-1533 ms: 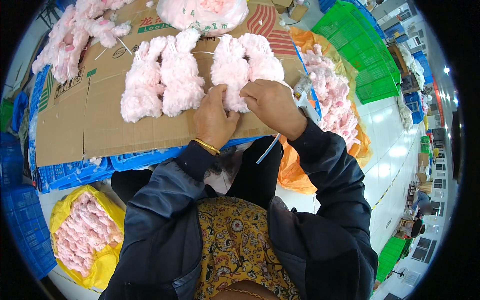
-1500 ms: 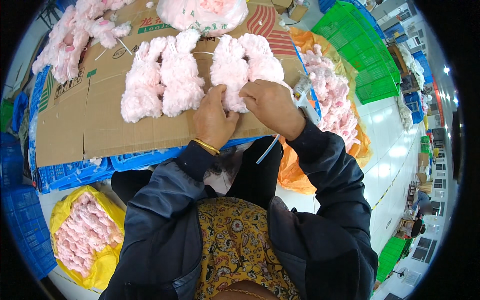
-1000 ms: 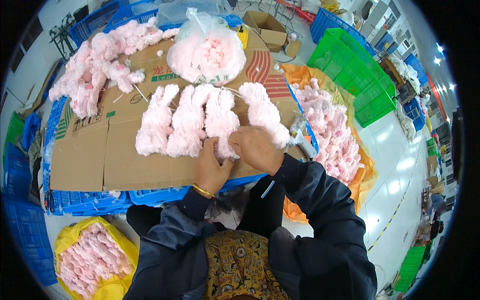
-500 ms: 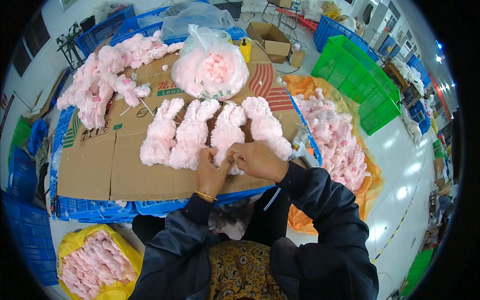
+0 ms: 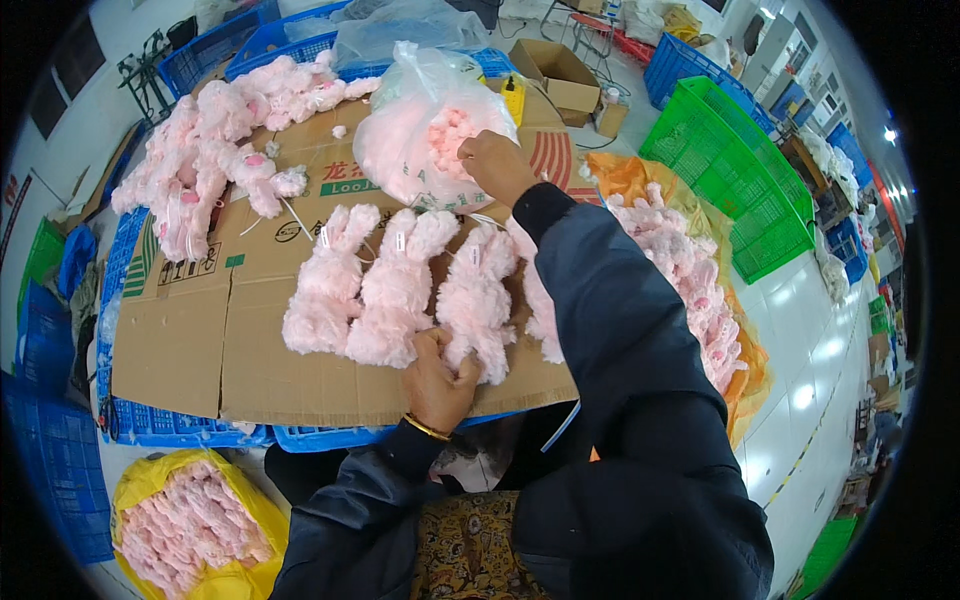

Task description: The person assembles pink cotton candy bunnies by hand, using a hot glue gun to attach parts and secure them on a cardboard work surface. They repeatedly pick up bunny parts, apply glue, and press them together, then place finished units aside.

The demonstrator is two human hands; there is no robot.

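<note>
Several pink plush rabbits lie in a row on the cardboard sheet [image 5: 170, 350], ears pointing away from me. My left hand [image 5: 440, 390] is closed on the lower end of one plush rabbit [image 5: 477, 290], thumb on its near edge. A clear plastic bag [image 5: 385, 150] full of small pink pom-poms [image 5: 450, 135] stands beyond the row. Stretched out to the bag's opening, my right hand [image 5: 497, 165] has its fingers curled together on the pom-poms, the fingertips partly hidden. My right forearm covers part of the rightmost rabbit [image 5: 538, 300].
A heap of pink plush pieces [image 5: 190, 150] lies at the far left. More fill an orange sack [image 5: 750, 400] on the right and a yellow sack [image 5: 265, 500] at the lower left. Beyond are a yellow bottle [image 5: 513, 97], an open carton [image 5: 560, 75] and green crates [image 5: 740, 180].
My right hand has left the plush rabbit and reached forward to the pom-poms in the bag. My left hand stays at the rabbit's lower end. The view has shifted slightly.
</note>
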